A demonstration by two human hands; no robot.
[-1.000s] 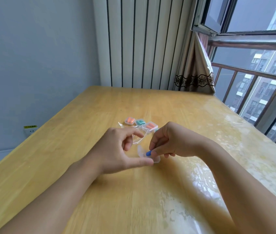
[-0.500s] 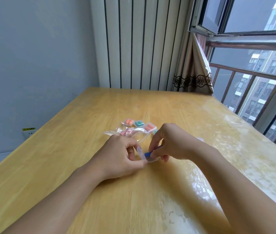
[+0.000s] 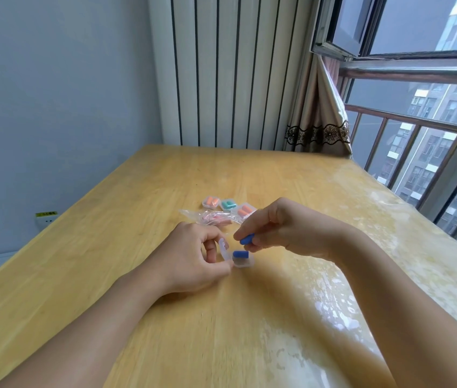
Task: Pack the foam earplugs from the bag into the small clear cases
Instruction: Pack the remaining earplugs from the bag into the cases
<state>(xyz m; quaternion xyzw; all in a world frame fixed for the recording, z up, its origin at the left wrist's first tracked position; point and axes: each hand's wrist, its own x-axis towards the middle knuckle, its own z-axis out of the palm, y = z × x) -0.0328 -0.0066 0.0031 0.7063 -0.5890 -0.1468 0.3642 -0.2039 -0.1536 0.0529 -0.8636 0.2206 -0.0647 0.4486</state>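
Note:
A small clear case [image 3: 245, 263] lies open on the wooden table [image 3: 137, 219] with one blue earplug [image 3: 240, 254] inside. My left hand [image 3: 193, 256] pinches the case at its raised lid [image 3: 223, 247]. Just above the case, my right hand [image 3: 283, 228] pinches a second blue earplug [image 3: 247, 238] between thumb and fingers. Behind my hands lies the clear bag [image 3: 210, 218] with pink earplugs in it. Past the bag stand three closed cases: an orange-filled one [image 3: 211, 202], a teal-filled one [image 3: 228, 204] and another orange-filled one [image 3: 245, 211].
The table runs back to a white panelled wall [image 3: 230, 71]. A curtain [image 3: 319, 119] and a railed window [image 3: 417, 152] stand to the right. The table's right side is glossy with reflections. A wall socket [image 3: 46, 218] sits low on the left wall.
My right hand has lifted away from the case with a blue earplug pinched in it, leaving one blue earplug lying in the case. My left hand keeps its hold on the case.

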